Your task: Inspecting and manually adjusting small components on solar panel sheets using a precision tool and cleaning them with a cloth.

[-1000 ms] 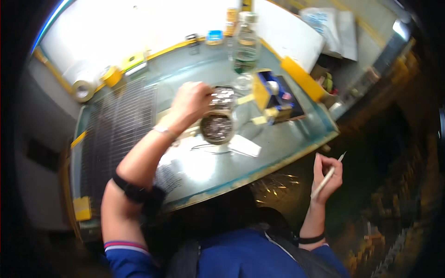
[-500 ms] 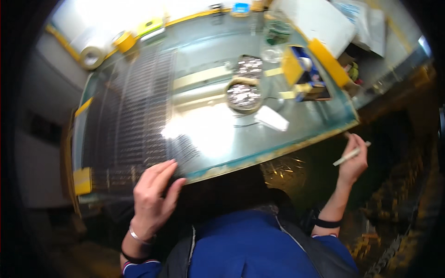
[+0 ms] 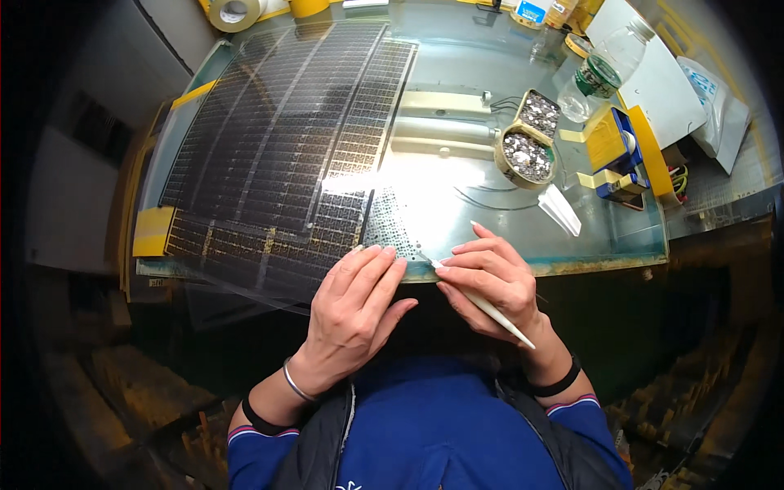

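My left hand (image 3: 351,306) lies palm down with its fingers stretched out, fingertips on the near edge of a dark, clear-backed film sheet (image 3: 278,139) printed with rows of small patterns. In my right hand (image 3: 498,282) is a slim white-handled craft knife (image 3: 505,320), held like a pen. Its thin tip points left, beside a small patch of dark dots (image 3: 390,224) on the brightly lit glass. Whether the tip touches the glass, I cannot tell. The sheet's near corner hangs over the glass table's (image 3: 604,233) front edge.
Right of the glare stand a round tub (image 3: 527,155) and a square tub (image 3: 541,112), both full of small bits. White folded strips (image 3: 560,211), a blue tape dispenser (image 3: 622,186) and a clear bottle (image 3: 612,69) are farther right. A tape roll (image 3: 235,12) lies at the far left.
My right hand has come in from beyond the table's right side to the front edge, bringing the knife. My left hand now lies farther right in view. The view has shifted and sharpened.
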`<state>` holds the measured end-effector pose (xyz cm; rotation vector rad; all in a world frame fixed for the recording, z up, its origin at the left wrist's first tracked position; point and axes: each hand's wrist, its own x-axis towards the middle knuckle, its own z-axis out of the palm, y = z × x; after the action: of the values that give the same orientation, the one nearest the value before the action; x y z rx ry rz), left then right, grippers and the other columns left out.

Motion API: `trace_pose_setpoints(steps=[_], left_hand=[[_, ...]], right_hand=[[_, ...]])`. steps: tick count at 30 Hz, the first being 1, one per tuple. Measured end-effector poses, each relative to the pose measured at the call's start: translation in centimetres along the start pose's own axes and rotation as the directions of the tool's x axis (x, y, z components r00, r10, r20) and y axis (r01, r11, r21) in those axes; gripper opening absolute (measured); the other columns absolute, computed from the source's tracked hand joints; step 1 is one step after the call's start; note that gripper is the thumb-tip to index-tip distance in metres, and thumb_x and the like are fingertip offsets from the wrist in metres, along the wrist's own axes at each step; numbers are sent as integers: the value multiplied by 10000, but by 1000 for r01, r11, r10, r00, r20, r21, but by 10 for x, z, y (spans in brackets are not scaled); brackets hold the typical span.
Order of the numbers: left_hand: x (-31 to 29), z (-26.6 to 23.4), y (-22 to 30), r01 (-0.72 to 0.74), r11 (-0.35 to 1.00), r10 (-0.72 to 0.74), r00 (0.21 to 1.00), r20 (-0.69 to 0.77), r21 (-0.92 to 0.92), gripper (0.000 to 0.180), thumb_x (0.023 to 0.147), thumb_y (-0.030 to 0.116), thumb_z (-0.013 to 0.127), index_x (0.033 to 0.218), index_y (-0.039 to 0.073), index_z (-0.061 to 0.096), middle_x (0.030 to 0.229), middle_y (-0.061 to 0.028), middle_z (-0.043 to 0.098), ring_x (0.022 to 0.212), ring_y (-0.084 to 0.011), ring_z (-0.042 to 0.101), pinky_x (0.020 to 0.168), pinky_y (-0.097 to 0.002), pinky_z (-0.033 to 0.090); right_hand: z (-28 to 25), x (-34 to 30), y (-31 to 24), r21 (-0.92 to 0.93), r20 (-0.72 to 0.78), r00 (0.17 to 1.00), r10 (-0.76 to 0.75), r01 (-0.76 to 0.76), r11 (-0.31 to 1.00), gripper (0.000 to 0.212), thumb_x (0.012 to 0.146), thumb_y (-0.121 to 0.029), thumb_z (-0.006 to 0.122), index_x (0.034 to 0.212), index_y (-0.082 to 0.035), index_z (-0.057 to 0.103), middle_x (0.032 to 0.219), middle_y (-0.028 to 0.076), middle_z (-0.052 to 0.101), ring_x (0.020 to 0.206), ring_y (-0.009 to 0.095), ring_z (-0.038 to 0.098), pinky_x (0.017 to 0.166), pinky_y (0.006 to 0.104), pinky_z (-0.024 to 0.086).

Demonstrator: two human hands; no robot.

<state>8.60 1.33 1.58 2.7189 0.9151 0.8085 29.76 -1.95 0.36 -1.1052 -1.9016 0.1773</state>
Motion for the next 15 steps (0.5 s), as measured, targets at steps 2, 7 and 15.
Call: trace_pose_setpoints(steps=[2, 7, 15], left_hand=[[0, 0, 1, -5, 1000, 5, 1000, -1, 20, 428, 735, 188, 705, 1094, -18, 594, 1109, -156, 564, 1071, -294, 516, 946, -413, 416], [0, 0, 1, -13, 998, 13, 1000, 8, 60, 415, 733, 172, 699, 1105, 18, 600, 1120, -147, 548, 1065, -289, 506, 948, -415, 413], [7, -1, -1, -14, 999, 16, 999, 45, -32, 398, 704, 112, 712, 1067, -6, 600, 1191, -180, 537, 1132, -322, 505, 983, -440, 393]], right_hand=[[2, 1, 1, -7, 0, 1000, -20, 20, 1000, 225, 663, -24, 740, 874, -72, 681, 869, 53, 664, 839, 215, 635, 899, 448, 474], [7, -2, 1, -16, -25, 999, -30, 30, 999, 242, 659, -12, 740, 884, -70, 674, 903, 58, 678, 837, 215, 645, 891, 445, 477], [12, -4, 1, -86, -55, 997, -51, 46, 995, 226, 658, -13, 725, 866, -66, 652, 904, 63, 678, 831, 226, 646, 873, 450, 486]])
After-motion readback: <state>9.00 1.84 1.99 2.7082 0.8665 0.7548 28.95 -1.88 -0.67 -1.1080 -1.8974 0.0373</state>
